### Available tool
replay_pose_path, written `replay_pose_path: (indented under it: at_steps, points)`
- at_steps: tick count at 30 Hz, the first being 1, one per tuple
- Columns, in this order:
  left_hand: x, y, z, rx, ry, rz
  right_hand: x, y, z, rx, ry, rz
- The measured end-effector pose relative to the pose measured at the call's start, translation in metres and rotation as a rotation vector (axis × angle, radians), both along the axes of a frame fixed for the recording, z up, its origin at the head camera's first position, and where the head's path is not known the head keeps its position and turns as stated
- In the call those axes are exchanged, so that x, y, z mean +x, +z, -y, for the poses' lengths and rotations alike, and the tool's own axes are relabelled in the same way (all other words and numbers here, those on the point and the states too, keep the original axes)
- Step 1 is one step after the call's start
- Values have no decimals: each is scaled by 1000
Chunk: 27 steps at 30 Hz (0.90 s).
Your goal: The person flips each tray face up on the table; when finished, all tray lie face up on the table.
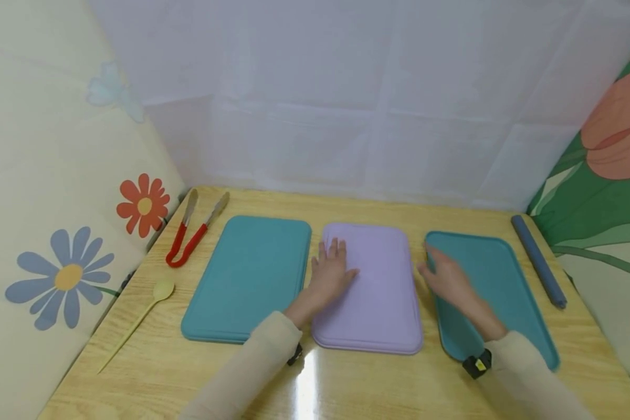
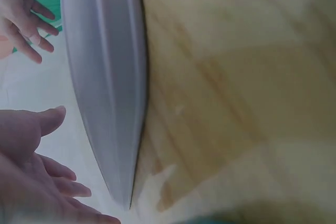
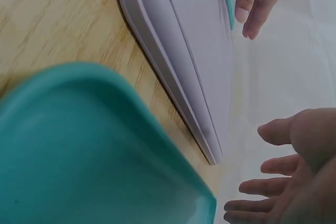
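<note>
A lilac tray (image 1: 370, 291) with rounded corners lies in the middle of the table, its flat side up. Above its left edge is my left hand (image 1: 328, 277), fingers spread and holding nothing. In the left wrist view the left hand (image 2: 37, 177) appears apart from the lilac tray's side (image 2: 105, 77). My right hand (image 1: 448, 280) hovers by the left rim of the right teal tray (image 1: 496, 280), its thumb toward the lilac tray. Straight fingers with nothing between them show on the right hand (image 3: 286, 177) in the right wrist view.
Another teal tray (image 1: 252, 280) lies left of the lilac one. Red-handled tongs (image 1: 191, 239) and a yellow spoon (image 1: 147, 312) are at the far left. A blue-grey roll (image 1: 538, 262) lies along the right side. A pale cloth (image 1: 304, 105) hangs behind the table.
</note>
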<state>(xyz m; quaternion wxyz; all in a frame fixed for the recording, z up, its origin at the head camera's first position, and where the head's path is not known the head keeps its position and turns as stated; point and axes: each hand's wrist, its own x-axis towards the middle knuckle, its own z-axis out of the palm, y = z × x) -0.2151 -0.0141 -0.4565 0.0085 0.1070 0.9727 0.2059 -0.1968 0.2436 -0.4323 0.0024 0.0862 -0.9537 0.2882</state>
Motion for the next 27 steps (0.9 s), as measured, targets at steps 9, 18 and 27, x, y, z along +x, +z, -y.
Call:
replay_pose_path:
  at_steps: [9,18,27]
  points:
    - [4,1,13,-5,-9,19,-2,-9,19,11,40,15]
    - [6,0,19,34,-27,53,-4,-19,29,7,77,44]
    - [14,3,23,85,-4,91,-2,-24,37,21,51,105]
